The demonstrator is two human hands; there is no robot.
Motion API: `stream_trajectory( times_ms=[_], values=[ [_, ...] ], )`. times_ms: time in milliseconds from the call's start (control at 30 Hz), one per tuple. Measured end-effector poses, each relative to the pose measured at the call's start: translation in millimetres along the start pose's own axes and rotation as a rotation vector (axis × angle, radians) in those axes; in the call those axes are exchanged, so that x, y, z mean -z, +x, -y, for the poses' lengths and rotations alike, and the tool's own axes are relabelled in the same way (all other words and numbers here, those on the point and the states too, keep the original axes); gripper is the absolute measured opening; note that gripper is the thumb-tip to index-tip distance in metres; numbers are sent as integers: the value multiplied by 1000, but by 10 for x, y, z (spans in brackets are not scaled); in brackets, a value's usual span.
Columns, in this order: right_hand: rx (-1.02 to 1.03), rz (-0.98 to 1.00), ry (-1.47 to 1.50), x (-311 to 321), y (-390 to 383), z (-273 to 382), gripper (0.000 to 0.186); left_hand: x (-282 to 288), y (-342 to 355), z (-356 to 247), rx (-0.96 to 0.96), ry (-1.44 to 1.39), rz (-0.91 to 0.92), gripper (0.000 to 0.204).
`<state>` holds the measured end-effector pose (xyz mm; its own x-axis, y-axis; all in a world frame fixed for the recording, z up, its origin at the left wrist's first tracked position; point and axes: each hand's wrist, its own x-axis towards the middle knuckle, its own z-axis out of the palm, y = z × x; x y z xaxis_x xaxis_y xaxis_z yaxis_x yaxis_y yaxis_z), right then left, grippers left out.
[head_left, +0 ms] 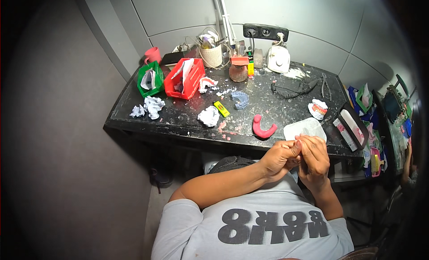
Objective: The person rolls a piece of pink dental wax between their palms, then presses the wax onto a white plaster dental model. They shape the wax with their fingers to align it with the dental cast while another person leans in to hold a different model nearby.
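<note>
My left hand [280, 160] and my right hand [315, 158] meet fingertip to fingertip at the table's front edge. Both are closed in a pinch, and whatever lies between the fingers is hidden. Just behind them is a whitish, rounded square sheet or tray [308, 127], partly covered by my fingers. To its left lies a pink U-shaped piece [263, 129], like a wax rim. A denture with pink gums on a white cast [317, 109] sits beyond to the right. Further left are a blue-grey dental cast [240, 100] and a yellow lighter [221, 109].
Crumpled white paper [154, 107], a green bin [149, 80] and a red bin [190, 85] occupy the left. A basket of tools [211, 55], a white device with a knob [279, 59] and pliers [325, 86] stand farther back. A black case [353, 124] is right; another person's arm [407, 164] shows beyond.
</note>
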<state>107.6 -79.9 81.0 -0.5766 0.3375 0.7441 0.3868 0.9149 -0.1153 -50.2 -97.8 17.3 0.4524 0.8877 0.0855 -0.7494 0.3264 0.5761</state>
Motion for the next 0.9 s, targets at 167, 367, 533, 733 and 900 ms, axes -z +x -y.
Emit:
stream_trajectory(
  times_ms=[167,367,533,733,900],
  values=[
    [16,10,19,78,13,-5,30,-15,33,19,2,0,40,44],
    [-9,183,-239,49,-15,36,40,-102,34,-19,121,30,-19,52],
    [-39,252,-155,161,-121,-6,37,-112,18,-13,165,39,47,54],
    [25,-18,8,373,54,-28,19,-101,38,-81,316,-59,142,70],
    [52,16,104,425,104,-26,15,-93,-1,-113,267,-30,133,68]
  ],
)
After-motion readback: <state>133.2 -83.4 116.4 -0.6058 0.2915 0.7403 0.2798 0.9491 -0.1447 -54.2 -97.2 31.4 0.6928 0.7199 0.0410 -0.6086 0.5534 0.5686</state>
